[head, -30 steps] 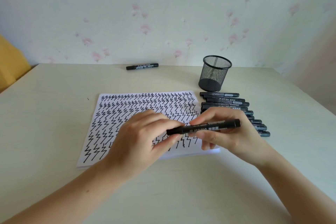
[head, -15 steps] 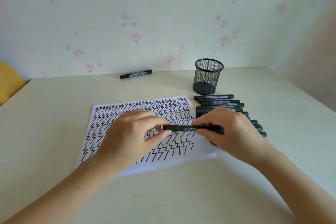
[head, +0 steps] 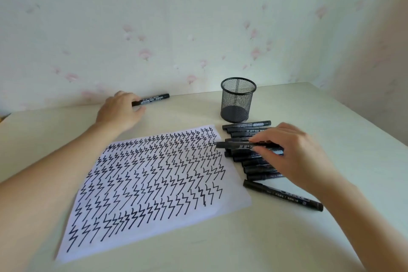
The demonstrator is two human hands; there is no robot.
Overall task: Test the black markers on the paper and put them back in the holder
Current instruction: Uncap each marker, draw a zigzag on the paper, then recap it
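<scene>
Left hand (head: pixel 119 110) stretched far, grip closing on lone marker (head: pixel 152 99), right hand (head: pixel 295 152) pinching row marker (head: pixel 234 145)

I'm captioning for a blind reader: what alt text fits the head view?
A person's left hand grips a lone marker by the wall, while the right hand pinches another marker above a row beside zigzag-covered paper; the mesh holder stands empty.
</scene>
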